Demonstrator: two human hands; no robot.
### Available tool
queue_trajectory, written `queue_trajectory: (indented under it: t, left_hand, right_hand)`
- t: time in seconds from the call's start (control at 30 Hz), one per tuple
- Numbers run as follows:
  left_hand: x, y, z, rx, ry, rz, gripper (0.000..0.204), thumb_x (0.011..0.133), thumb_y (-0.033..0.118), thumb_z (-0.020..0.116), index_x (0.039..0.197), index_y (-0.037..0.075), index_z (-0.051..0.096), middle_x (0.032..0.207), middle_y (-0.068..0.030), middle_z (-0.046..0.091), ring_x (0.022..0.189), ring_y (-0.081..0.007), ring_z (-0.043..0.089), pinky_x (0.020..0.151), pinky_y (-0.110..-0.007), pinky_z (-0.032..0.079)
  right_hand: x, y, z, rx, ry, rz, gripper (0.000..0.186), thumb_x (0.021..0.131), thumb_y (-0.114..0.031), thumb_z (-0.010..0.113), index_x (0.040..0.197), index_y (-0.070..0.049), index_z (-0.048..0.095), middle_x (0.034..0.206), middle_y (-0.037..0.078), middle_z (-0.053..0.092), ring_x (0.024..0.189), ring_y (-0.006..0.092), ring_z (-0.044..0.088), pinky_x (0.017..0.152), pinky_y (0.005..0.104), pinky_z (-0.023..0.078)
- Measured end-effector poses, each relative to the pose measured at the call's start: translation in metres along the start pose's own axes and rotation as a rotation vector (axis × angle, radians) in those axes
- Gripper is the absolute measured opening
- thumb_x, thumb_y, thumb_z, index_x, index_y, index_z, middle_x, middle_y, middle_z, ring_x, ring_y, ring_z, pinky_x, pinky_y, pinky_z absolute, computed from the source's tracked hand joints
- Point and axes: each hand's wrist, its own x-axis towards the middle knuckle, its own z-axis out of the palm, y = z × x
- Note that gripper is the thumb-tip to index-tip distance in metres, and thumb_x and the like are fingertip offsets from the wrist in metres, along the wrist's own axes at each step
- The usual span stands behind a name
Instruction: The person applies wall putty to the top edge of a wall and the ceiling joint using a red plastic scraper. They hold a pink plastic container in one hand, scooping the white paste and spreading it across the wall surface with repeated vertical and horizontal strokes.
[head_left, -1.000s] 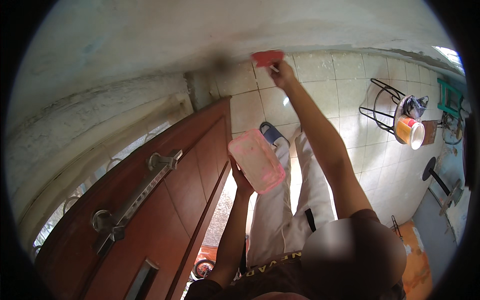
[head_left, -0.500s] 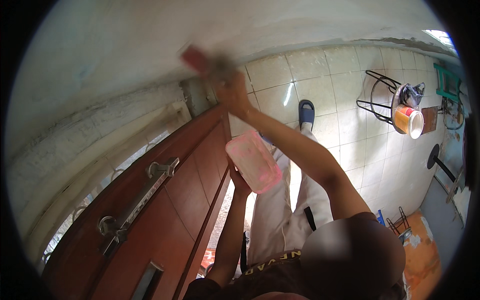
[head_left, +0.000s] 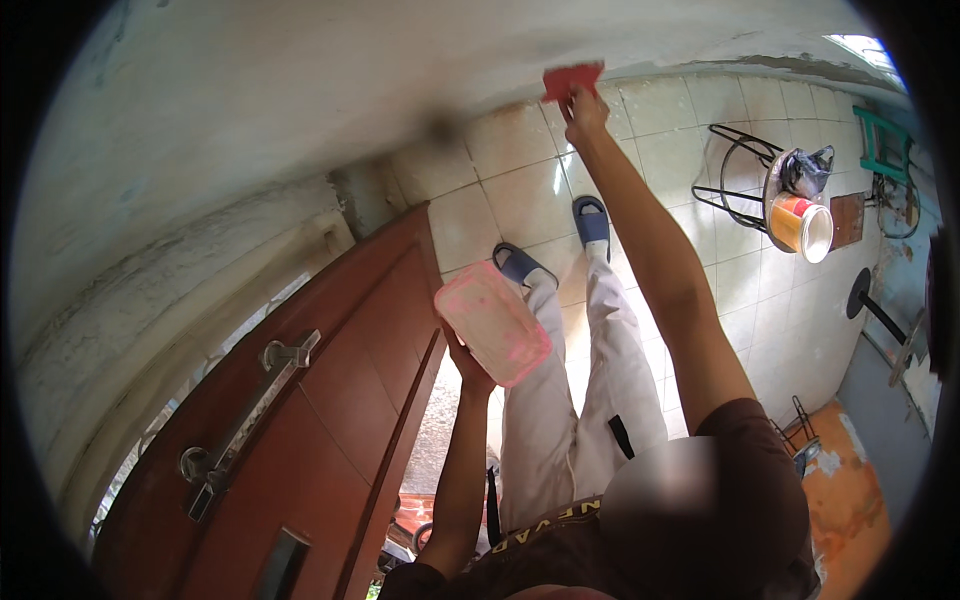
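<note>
Head view: right hand (head_left: 585, 108) apparently grips red scraper (head_left: 572, 80); left hand (head_left: 468, 365) holds pink tray (head_left: 492, 322).

Left hand (head_left: 470, 365) mostly hidden behind pink tray (head_left: 492, 322); door (head_left: 290, 440) cut off by rim.

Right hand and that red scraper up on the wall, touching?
Touching. The head view shows the right hand gripping the red scraper, whose blade lies against the pale wall.

Soft daylight lit the scene evenly, a white glare streak lay on the tiled floor (head_left: 556, 178), straight edges bowed toward the dark fisheye rim, and the picture stayed fairly sharp.
</note>
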Motion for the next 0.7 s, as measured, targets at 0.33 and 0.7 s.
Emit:
queue_trajectory:
  t: [0.33,0.7]
  left_hand:
    - [0.004,-0.059,0.034,-0.034,0.011,-0.002,0.075,0.091,0.069,0.038,0.14,0.013,0.04,0.136,-0.0057,0.049,0.122,-0.025,0.05,0.101,-0.043,0.044]
    - [0.031,-0.121,0.067,-0.04,0.114,0.11,0.075,0.091,0.069,0.038,0.14,0.013,0.04,0.134,-0.0067,0.048,0.121,-0.025,0.05,0.102,-0.041,0.044]
  right_hand:
    - [-0.104,-0.04,0.029,-0.313,-0.459,-0.179,0.021,0.088,-0.013,0.062,0.106,-0.001,0.063,0.093,0.006,0.065,0.083,0.0134,0.06,0.076,0.0283,0.051]
    - [0.039,-0.074,-0.035,-0.07,-0.198,0.328,0.01,0.09,-0.003,0.056,0.1,-0.001,0.056,0.091,0.008,0.057,0.082,0.02,0.059,0.073,0.0291,0.054]
